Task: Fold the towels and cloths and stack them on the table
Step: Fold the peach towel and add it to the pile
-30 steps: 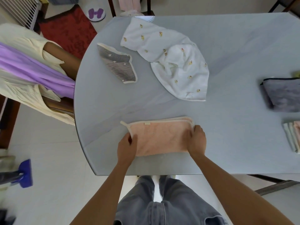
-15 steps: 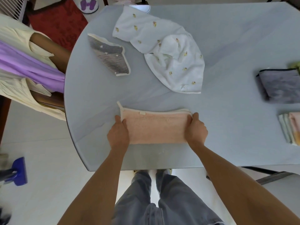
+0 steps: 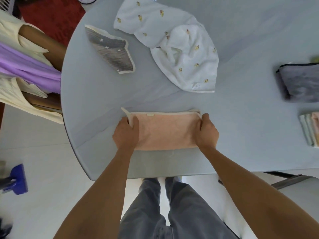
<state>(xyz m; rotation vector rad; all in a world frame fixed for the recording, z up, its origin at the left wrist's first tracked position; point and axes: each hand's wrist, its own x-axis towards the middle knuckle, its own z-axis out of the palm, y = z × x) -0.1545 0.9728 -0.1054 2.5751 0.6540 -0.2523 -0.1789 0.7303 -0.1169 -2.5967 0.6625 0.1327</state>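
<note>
Pink towel (image 3: 165, 131) on table (image 3: 241, 126), each end in curled fingers of left hand (image 3: 125, 133) and right hand (image 3: 208, 133).

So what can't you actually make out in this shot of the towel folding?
Head view:
- Left hand and right hand hide the pink towel's ends.
- Grey cloth is blurred and cut by the right edge.
- Folded stack is cut by the same edge; count unclear.

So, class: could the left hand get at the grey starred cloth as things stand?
Probably yes. The grey starred cloth lies in the open beyond the left hand, with only bare table between them. But that hand now grips the pink towel and must let go first.
</note>
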